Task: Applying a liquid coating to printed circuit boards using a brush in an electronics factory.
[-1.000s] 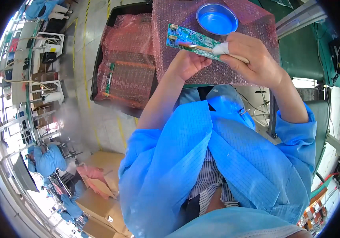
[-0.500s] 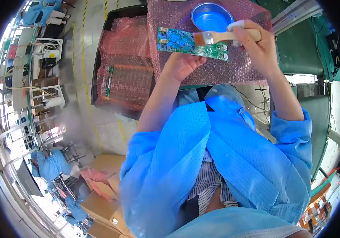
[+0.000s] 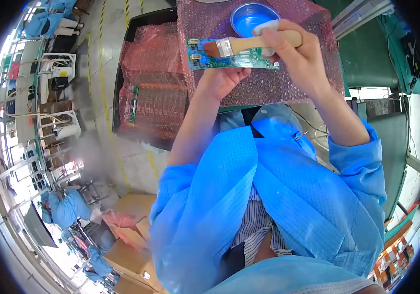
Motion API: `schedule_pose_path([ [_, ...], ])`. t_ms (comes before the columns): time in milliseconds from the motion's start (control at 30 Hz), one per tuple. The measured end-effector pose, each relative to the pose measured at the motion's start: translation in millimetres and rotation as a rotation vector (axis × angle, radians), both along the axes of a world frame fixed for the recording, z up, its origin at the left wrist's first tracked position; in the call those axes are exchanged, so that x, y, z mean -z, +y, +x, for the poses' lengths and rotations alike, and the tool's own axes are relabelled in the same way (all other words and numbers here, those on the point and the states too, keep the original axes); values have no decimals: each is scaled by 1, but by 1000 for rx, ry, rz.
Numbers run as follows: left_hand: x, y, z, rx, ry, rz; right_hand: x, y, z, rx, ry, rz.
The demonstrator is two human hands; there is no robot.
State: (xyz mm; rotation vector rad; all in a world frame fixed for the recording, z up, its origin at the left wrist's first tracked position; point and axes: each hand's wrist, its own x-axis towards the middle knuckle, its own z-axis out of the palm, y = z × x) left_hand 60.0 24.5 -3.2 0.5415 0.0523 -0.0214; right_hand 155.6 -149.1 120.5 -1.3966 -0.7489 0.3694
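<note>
A green circuit board point(image 3: 251, 60) lies level above the table, its near edge held by my left hand point(image 3: 223, 81) from below. Most of that hand's fingers are hidden under the board. My right hand point(image 3: 300, 56) grips a paintbrush point(image 3: 244, 44) by its pale wooden handle, with white covering on some fingertips. The brush's reddish-brown bristles rest over the left part of the board, by the pale connectors; whether they touch cannot be made out. Just beyond the board stands a round metal bowl point(image 3: 250, 18) with liquid that looks blue.
Pink bubble wrap point(image 3: 264, 90) covers the table. To its left sits a black tray point(image 3: 122, 83) lined with pink bubble wrap, holding a thin green board point(image 3: 134, 105) on edge. Cardboard boxes point(image 3: 127, 255) stand on the lower left. People in blue work farther left.
My right hand has swept the brush leftward along the board, from its middle to its left end. The left hand still supports the board, which is slightly farther left.
</note>
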Motion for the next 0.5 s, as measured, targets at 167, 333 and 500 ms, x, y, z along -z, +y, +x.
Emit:
schedule_pose_path([
  [167, -3, 5, -4, -32, -15, 21, -1, 0, -1, 116, -122, -53],
  [333, -6, 6, -3, -72, 61, 83, -8, 3, -3, 43, -38, -52],
  [500, -10, 8, -5, -77, -13, 143, -13, 4, 0, 195, -184, -134],
])
